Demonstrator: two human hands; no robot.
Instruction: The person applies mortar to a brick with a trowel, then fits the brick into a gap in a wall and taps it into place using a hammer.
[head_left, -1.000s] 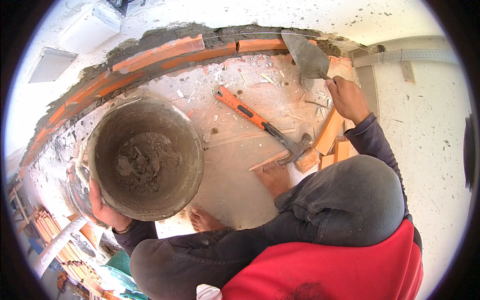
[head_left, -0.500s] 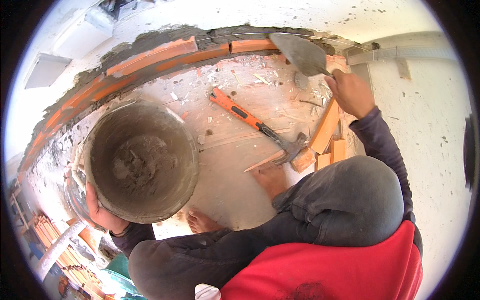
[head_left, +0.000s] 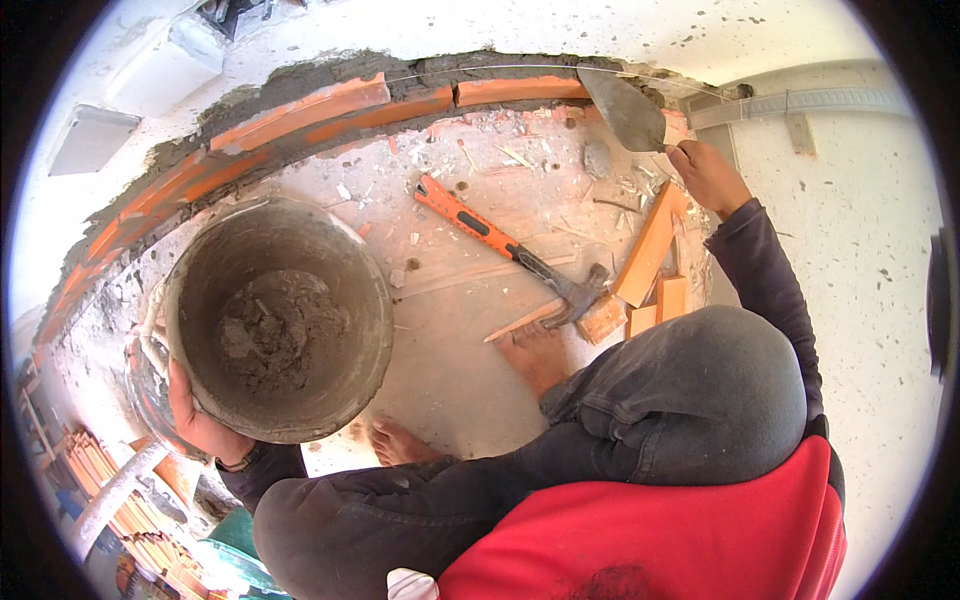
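My left hand (head_left: 207,425) grips the near left side of a round bucket (head_left: 350,370), tilted so its inside shows. Grey mortar (head_left: 285,330) lies in the bottom of it. At the far right, my right hand (head_left: 710,178) is closed round the handle of a trowel (head_left: 625,110). The grey trowel blade points up and left, its tip at the right end of a low row of orange bricks (head_left: 520,90) set in mortar along the wall. A thin string (head_left: 440,73) runs over that row.
A claw hammer (head_left: 495,240) with an orange and black handle lies on the floor between my hands. Broken brick pieces (head_left: 645,250) rest by my right knee. Chips and splinters litter the floor near the bricks. Stacked bricks (head_left: 95,470) stand at lower left.
My right hand has drawn the trowel to the right along the brick row, exposing more of the end brick. The bucket, still in my left hand, has barely shifted.
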